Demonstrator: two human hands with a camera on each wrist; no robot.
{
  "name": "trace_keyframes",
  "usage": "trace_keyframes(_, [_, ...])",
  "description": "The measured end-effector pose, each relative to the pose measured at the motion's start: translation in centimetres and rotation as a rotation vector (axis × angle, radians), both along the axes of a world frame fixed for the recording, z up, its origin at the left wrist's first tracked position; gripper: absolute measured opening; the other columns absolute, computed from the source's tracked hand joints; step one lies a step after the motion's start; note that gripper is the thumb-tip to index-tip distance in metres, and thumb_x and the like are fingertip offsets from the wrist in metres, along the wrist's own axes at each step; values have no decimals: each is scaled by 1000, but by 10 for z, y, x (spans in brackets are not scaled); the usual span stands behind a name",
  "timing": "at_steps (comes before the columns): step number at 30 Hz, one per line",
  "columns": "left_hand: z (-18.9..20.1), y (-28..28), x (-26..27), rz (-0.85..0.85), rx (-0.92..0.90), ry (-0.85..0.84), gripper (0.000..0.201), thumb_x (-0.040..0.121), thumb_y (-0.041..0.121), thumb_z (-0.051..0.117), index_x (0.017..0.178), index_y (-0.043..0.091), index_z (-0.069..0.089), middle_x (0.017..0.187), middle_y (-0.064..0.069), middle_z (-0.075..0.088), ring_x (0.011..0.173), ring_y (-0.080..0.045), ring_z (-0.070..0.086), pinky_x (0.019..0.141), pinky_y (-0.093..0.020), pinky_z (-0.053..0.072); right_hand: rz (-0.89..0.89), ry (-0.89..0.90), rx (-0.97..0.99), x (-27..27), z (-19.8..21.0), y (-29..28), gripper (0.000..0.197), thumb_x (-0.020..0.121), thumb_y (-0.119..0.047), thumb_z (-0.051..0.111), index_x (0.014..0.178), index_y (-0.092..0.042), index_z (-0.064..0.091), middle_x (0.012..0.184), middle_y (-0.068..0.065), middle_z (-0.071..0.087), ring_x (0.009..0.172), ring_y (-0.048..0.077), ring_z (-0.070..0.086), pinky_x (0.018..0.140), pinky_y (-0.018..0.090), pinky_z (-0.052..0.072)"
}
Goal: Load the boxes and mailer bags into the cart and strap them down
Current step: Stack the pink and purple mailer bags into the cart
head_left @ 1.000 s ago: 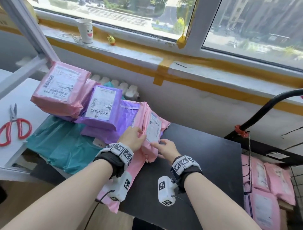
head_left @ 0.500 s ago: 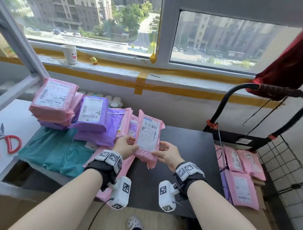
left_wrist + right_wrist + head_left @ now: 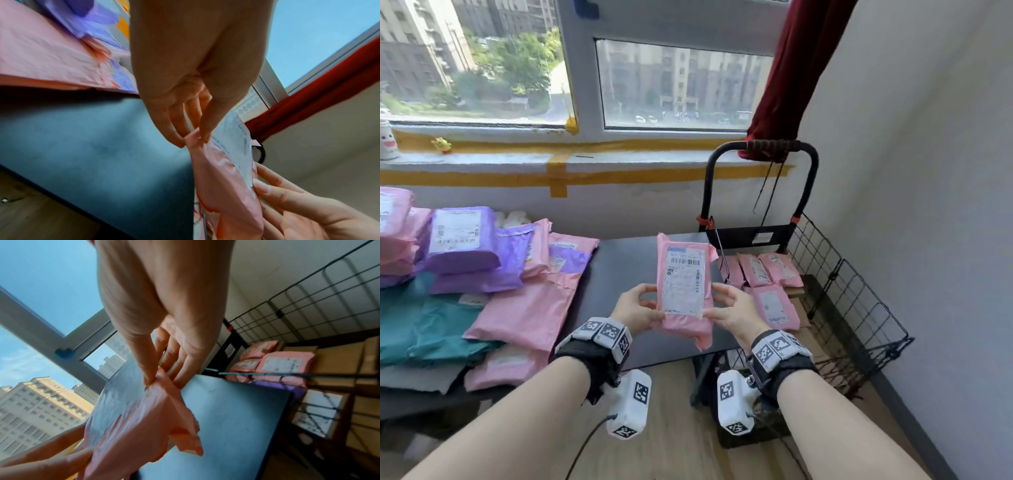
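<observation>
Slippage is the main worry here: the pink mailer bag (image 3: 685, 291) hangs upright in the air over the black table (image 3: 619, 274), pinched only at its side edges. The left hand (image 3: 635, 310) nips the left edge between thumb and fingertips (image 3: 203, 129), and the right hand (image 3: 736, 313) does the same on the right edge, fingers (image 3: 150, 369) behind and thumb in front. The plastic looks slick and crumpled, so a light pinch could let it slide out, likely onto the table below the fingers. The cart (image 3: 852, 294) sits beyond the right fingers, with pink bags (image 3: 774, 305) already lying on boxes (image 3: 337, 360) inside. Its wire side could snag the loose bottom flap, and bags laid on a slope may slide before strapping.
</observation>
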State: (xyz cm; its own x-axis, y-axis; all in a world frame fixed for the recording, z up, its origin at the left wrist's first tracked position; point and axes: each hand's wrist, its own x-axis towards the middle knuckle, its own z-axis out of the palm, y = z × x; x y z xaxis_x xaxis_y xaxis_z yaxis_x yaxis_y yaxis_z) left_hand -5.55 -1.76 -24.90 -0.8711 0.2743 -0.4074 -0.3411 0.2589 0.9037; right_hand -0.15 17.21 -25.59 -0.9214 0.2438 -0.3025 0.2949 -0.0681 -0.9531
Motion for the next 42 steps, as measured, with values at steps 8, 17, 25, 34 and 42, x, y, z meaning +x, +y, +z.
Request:
trace_keyframes(8, [6, 122, 15, -202, -30, 19, 57, 79, -11, 63, 127, 15, 50, 87, -12, 66, 83, -28, 63, 81, -45, 54, -150, -29, 88, 41, 0, 113, 73, 70, 16, 71, 135, -7, 46, 124, 13, 58, 113, 25, 58, 81, 32, 56])
trace_keyframes(17, [-34, 284, -22, -94, -7, -69, 40, 82, -8, 62, 118, 9, 59, 84, -12, 67, 77, -26, 64, 70, -35, 57, -71, -132, 176, 10, -26, 270, 72, 72, 15, 69, 136, -10, 46, 126, 12, 57, 103, 17, 58, 62, 22, 56])
trace_keyframes(25, [-95, 404, -56, -11, -65, -163, 41, 81, -14, 59, 117, 6, 57, 76, -10, 60, 64, -20, 56, 54, -24, 53, 67, -249, 321, -46, -74, 395, 68, 70, 14, 70, 130, -12, 51, 112, 4, 60, 110, 16, 57, 87, 31, 52])
trace_keyframes(34, [-215, 471, -101, 13, -190, -327, 39, 78, -14, 61, 110, 8, 62, 71, -7, 56, 61, -21, 55, 54, -28, 51, 70, -494, 360, -97, -181, 449, 60, 75, 11, 66, 129, -11, 51, 119, 7, 60, 105, 12, 56, 66, 13, 46])
trace_keyframes(42, [-311, 512, -132, -70, -258, -425, 41, 77, -11, 64, 112, 9, 61, 72, -4, 57, 70, -24, 57, 74, -39, 55, -52, -690, 357, -128, -273, 472, 57, 79, 11, 62, 128, -15, 52, 117, 5, 63, 99, 15, 59, 68, 20, 49])
